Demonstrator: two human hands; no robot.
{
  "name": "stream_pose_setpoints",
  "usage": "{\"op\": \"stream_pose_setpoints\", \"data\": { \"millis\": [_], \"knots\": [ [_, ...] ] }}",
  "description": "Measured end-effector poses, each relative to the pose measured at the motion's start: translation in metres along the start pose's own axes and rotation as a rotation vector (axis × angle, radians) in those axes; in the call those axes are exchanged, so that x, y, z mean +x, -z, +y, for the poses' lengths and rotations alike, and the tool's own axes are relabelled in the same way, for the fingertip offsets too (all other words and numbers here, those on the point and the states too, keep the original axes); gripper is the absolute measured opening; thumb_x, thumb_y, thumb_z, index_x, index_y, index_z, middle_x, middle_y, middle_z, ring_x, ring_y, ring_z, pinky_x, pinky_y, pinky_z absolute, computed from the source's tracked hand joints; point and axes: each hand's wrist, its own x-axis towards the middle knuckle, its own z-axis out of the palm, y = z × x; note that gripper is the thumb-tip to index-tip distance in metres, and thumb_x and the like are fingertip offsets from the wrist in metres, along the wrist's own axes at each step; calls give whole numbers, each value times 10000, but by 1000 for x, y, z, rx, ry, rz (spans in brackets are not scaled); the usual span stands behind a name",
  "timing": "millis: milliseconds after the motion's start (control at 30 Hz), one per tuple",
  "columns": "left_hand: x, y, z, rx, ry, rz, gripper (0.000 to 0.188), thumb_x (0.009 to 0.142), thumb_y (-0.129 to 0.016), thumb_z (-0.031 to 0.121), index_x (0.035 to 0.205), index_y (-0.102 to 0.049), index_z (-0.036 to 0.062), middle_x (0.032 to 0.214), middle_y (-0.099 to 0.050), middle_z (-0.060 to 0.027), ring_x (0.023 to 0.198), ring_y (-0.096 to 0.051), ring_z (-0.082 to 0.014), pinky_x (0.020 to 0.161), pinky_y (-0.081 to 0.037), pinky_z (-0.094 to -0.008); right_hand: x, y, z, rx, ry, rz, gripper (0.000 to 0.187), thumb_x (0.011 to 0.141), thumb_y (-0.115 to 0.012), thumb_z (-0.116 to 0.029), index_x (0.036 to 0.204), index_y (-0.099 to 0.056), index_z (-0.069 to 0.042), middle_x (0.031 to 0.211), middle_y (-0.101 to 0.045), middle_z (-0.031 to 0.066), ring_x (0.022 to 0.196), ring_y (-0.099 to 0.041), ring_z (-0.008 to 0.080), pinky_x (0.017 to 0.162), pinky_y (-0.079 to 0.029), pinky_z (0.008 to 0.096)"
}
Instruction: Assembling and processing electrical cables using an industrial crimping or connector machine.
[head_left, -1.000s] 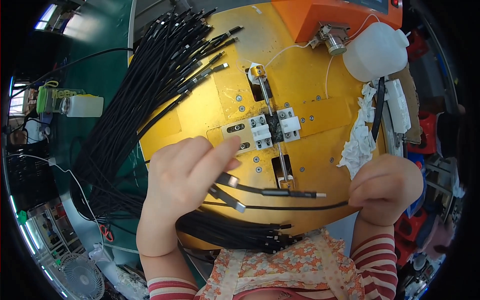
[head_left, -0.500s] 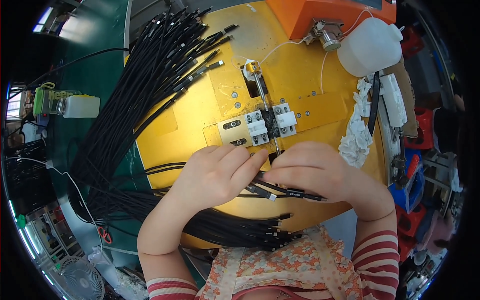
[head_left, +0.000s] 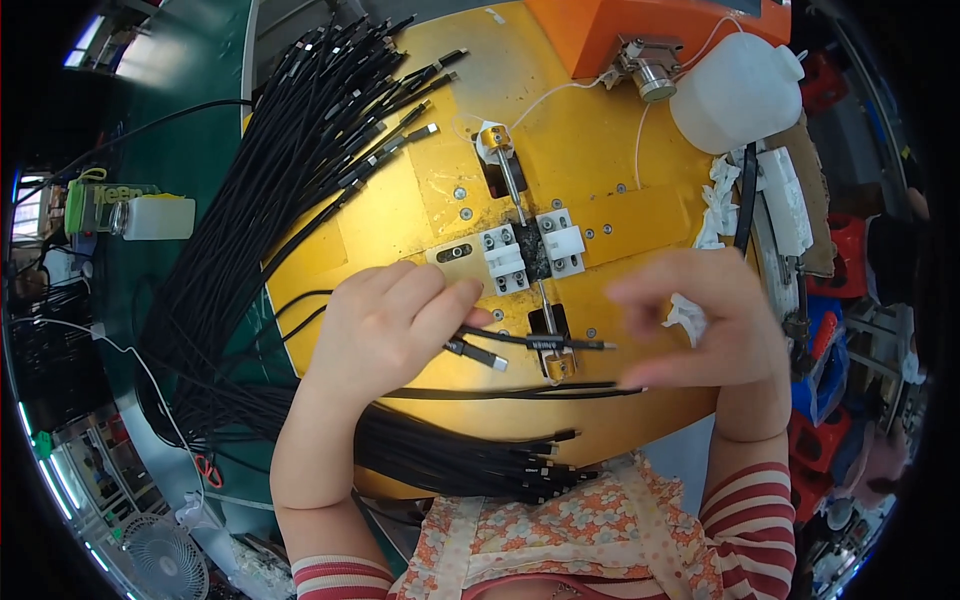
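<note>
My left hand is closed round black cables, whose plug ends stick out to the right past its fingertips. They reach over the golden plate, just in front of a small clamp with a left white block and a right white block. To the right, slightly blurred, my right hand is open, thumb and fingers apart and nothing seen between them. Below its thumb lies the tip of another black cable. Thin metal nozzles, a far one and a near one, point at the gap between the blocks.
A large bundle of black cables covers the left side; a second bundle lies near my apron. Back right are an orange machine and a white plastic bottle. Crumpled tissue lies at the right edge.
My right hand has let go of the cables and moved right, its fingers opening. My left hand has shifted slightly left and up with the cables, uncovering the near nozzle.
</note>
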Motion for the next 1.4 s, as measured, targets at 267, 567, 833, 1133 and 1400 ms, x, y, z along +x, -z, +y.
{"op": "stream_pose_setpoints", "data": {
  "millis": [267,567,833,1133,1400],
  "knots": [
    [6,-11,18,-295,123,-30,277,718,-749,177,940,-652,42,670,-558,-51,585,-565,-207,507,-448,-318,5,-35,24,-150,199,133,152,751,-720,-6,878,-638,-28,814,-648,91,719,-644,251,619,-517,314],
    [-3,-19,17,-471,70,131,269,684,-776,134,888,-642,22,655,-522,-54,545,-534,-212,468,-416,-307,12,-33,23,15,190,13,113,760,-710,1,856,-653,-18,811,-655,100,708,-650,251,616,-521,309],
    [6,-16,12,-292,76,91,327,686,-772,122,982,-665,34,655,-502,-31,547,-519,-181,468,-412,-296,15,-33,34,-80,207,64,104,781,-695,-7,878,-659,-22,847,-665,98,750,-657,249,642,-527,314],
    [2,-26,9,-24,76,-12,416,699,-624,60,1114,-658,52,920,-553,-47,726,-517,-175,651,-460,-285,24,-39,57,-372,137,241,98,755,-669,1,848,-642,-8,823,-579,86,763,-585,254,671,-482,336],
    [1,-26,12,21,135,-57,450,670,-644,32,1117,-671,73,925,-578,-58,803,-565,-207,710,-470,-314,16,-38,50,-441,116,197,153,745,-681,-41,889,-637,-9,850,-547,89,784,-557,258,681,-461,344]
  ]
}}
